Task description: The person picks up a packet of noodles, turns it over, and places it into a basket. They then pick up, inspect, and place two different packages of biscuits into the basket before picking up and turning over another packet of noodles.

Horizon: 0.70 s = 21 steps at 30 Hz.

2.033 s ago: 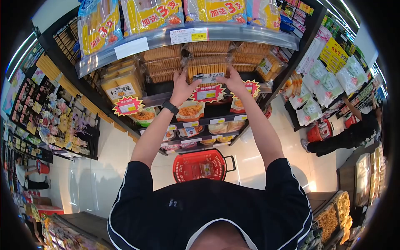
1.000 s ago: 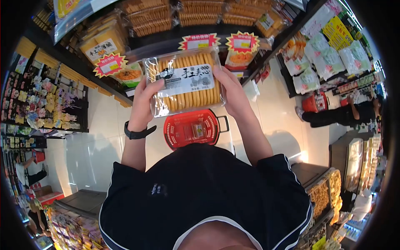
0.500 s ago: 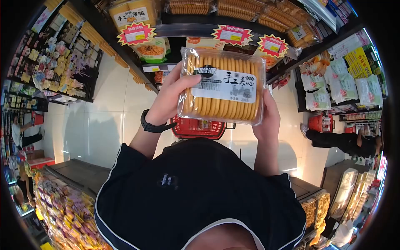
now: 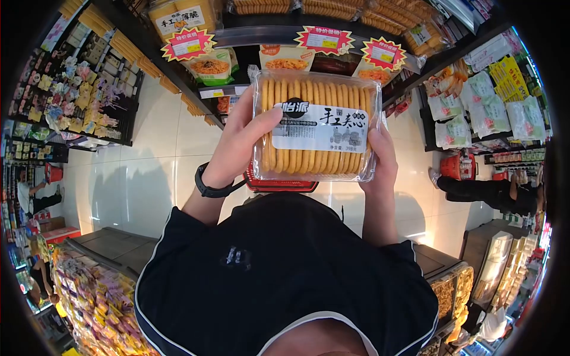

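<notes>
A clear plastic pack of biscuits (image 4: 317, 163) is held up in front of my chest, its white label with black lettering facing me. My left hand (image 4: 240, 139) grips its left end, the thumb pressed on the label's edge and the other fingers hidden behind. At the opposite end, my right hand (image 4: 381, 157) holds the pack with the thumb along its side; those fingers are mostly out of sight too. A black band circles my left wrist. Partly covered by the pack, a red shopping basket (image 4: 279, 186) shows below it.
Ahead stands a shelf (image 4: 249, 37) with biscuit packs, noodle bags (image 4: 212, 66) and starburst price tags (image 4: 325, 40). White bags (image 4: 454, 133) fill a rack on the right. Snack bins (image 4: 101, 296) lie behind me. Other people are at both sides, one (image 4: 490, 191) near a red basket.
The pack has tilted to face me more squarely and covers more of the red basket. My right thumb has come further onto the pack's side. Both hands keep their hold.
</notes>
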Tool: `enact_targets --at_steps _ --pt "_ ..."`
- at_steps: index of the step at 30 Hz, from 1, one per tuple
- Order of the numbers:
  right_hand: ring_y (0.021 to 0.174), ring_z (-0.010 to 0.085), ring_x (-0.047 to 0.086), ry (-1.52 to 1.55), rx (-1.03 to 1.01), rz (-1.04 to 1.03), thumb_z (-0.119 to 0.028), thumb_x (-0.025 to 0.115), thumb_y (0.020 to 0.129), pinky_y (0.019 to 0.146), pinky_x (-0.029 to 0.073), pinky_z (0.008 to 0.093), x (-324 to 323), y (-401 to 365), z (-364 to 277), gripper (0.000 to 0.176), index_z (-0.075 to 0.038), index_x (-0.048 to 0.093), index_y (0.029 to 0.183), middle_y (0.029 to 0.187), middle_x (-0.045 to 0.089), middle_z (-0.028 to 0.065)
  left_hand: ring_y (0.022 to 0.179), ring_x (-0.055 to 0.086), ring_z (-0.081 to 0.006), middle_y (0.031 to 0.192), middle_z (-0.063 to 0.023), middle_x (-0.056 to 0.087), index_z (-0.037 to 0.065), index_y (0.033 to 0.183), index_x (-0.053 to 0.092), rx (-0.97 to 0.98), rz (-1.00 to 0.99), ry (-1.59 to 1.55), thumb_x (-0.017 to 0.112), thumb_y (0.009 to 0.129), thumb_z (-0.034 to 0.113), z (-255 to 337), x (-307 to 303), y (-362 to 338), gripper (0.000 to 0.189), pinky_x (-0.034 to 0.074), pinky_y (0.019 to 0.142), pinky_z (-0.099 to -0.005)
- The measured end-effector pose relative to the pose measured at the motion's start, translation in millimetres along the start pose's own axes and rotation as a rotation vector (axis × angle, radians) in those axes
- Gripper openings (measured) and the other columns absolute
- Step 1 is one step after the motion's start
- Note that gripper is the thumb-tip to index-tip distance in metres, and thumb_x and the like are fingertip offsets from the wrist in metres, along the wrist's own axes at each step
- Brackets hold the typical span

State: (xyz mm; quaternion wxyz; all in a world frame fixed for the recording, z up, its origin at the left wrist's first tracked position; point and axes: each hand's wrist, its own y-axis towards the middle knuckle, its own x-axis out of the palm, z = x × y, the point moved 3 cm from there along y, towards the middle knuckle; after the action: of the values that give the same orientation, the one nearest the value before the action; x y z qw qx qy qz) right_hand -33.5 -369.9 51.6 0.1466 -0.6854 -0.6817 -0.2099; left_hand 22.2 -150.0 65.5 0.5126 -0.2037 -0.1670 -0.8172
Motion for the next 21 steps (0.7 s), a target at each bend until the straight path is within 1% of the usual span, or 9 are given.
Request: enact_targets --at_steps 2,6,7,10,11,15,17,18,21 --pt "0.114 0.0216 0.056 -0.04 -0.009 -0.001 -0.027 0.044 0.094 0.098 0.043 0.0334 2 -1 -5 0.054 0.005 0.037 0.137 0.127 0.053 0.0166 0.108 0.056 -0.0146 0.122 -0.0096 0.054 0.0 0.136 0.037 0.006 -0.005 -0.018 0.058 0.093 0.017 -2 2 1 0.051 0.047 0.092 -0.0299" --pt "0.115 0.0212 0.054 -0.291 -0.091 0.065 -0.021 0.054 0.091 0.095 0.044 0.032 3 -7 -5 0.058 0.007 0.035 0.138 0.132 0.049 0.0161 0.102 0.059 -0.0129 0.115 -0.0078 0.058 0.001 0.129 0.044 -0.17 0.007 -0.111 0.058 0.094 0.021 -10 -3 7 0.043 0.05 0.087 -0.0297" --pt "0.11 0.0215 0.056 -0.389 -0.167 0.071 -0.029 0.053 0.093 0.094 0.045 0.0326 10 -10 -4 0.059 0.005 0.035 0.138 0.132 0.049 0.0159 0.101 0.06 -0.0126 0.113 -0.0074 0.059 0.001 0.127 0.046 -0.174 0.02 -0.097 0.059 0.094 0.021 -18 -7 8 0.041 0.051 0.086 -0.0298" --pt "0.11 0.0226 0.056 -0.143 -0.065 0.099 -0.04 0.049 0.095 0.092 0.047 0.0341 6 -18 -5 0.062 0.003 0.036 0.138 0.132 0.05 0.0149 0.097 0.062 -0.013 0.11 -0.0066 0.061 0.001 0.125 0.049 -0.171 0.056 -0.167 0.06 0.093 0.019 -31 -12 6 0.039 0.052 0.084 -0.0305" --pt "0.109 0.0234 0.057 -0.095 0.008 0.105 -0.048 0.045 0.096 0.09 0.048 0.037 0 -16 -1 0.065 0.0 0.037 0.139 0.132 0.05 0.0151 0.098 0.062 -0.0132 0.111 -0.0066 0.061 0.001 0.125 0.049 -0.16 0.061 -0.186 0.061 0.093 0.019 -31 -9 3 0.039 0.052 0.084 -0.0304" --pt "0.109 0.0304 0.058 0.112 0.302 0.15 -0.053 0.046 0.093 0.092 0.049 0.0451 -5 -27 44 0.069 -0.001 0.038 0.138 0.13 0.05 0.019 0.101 0.06 -0.0139 0.115 -0.0071 0.06 0.001 0.128 0.047 -0.148 0.016 -0.245 0.063 0.091 0.017 -36 1 -2 0.043 0.051 0.087 -0.0303" --pt "0.109 0.041 0.055 0.57 0.508 -0.238 -0.058 0.049 0.089 0.09 0.05 0.0525 17 -30 56 0.078 0.001 0.036 0.138 0.131 0.046 0.0263 0.103 0.059 -0.014 0.116 -0.0076 0.059 0.001 0.128 0.047 -0.092 -0.018 -0.224 0.064 0.09 0.017 -43 9 -1 0.045 0.05 0.088 -0.0305" --pt "0.109 0.0469 0.054 0.909 0.646 -0.577 -0.06 0.051 0.086 0.086 0.052 0.0551 19 -32 64 0.084 0.002 0.034 0.139 0.131 0.043 0.0302 0.104 0.058 -0.014 0.117 -0.0078 0.059 0.0 0.129 0.046 -0.066 -0.035 -0.215 0.064 0.089 0.016 -45 12 -2 0.046 0.049 0.089 -0.0306" --pt "0.106 0.0534 0.052 1.113 0.712 -0.577 -0.063 0.051 0.083 0.073 0.057 0.054 1 -41 100 0.09 0.003 0.031 0.14 0.134 0.037 0.0353 0.106 0.057 -0.014 0.117 -0.0085 0.059 0.0 0.128 0.046 -0.058 -0.053 -0.184 0.066 0.088 0.016 -46 17 -3 0.048 0.049 0.09 -0.0313"
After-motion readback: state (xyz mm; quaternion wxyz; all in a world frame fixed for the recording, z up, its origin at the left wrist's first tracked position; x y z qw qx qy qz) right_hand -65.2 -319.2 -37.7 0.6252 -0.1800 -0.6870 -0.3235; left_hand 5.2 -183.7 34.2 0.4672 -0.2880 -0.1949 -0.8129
